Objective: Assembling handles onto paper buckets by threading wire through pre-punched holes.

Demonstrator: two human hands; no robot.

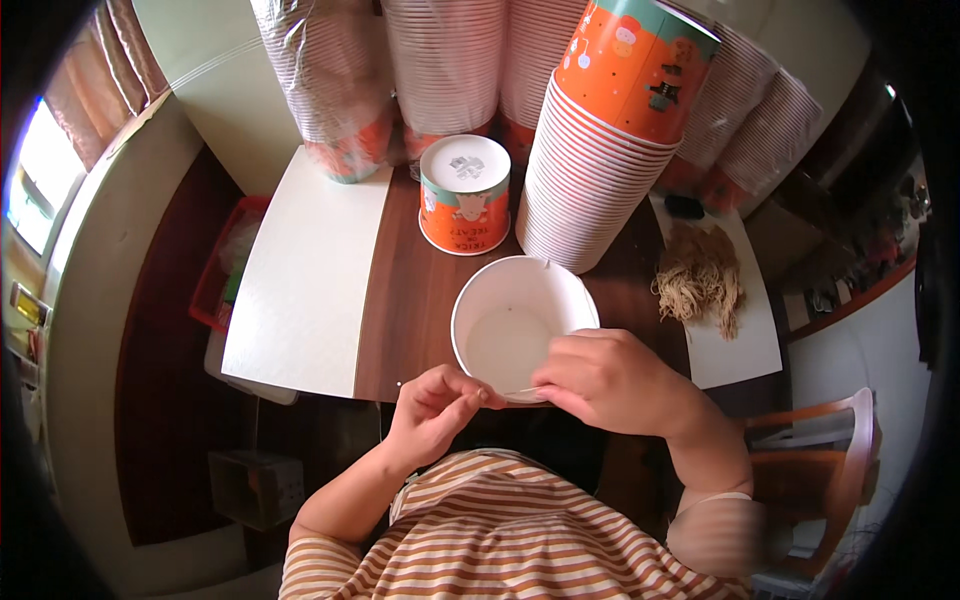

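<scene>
A white paper tub [478, 312] stands mouth up at the table's near edge, its inside facing me. Across its near rim runs a thin pale string [524, 391]. My left hand [437, 412] pinches the string between thumb and forefinger, just left of the rim's nearest point. Closed over the near right of the rim, my right hand [612, 383] grips the string with its fingertips. A small bit of string [547, 263] shows at the far rim. The exact hold of each fingertip is partly hidden.
An orange tub [465, 215] stands upside down behind. A tall tub stack [598, 180] leans at its right, with plastic-wrapped stacks [445, 70] at the back. Loose tan strings [700, 278] lie on the right. A red basket [225, 262] is at left, a wooden chair [840, 460] at right.
</scene>
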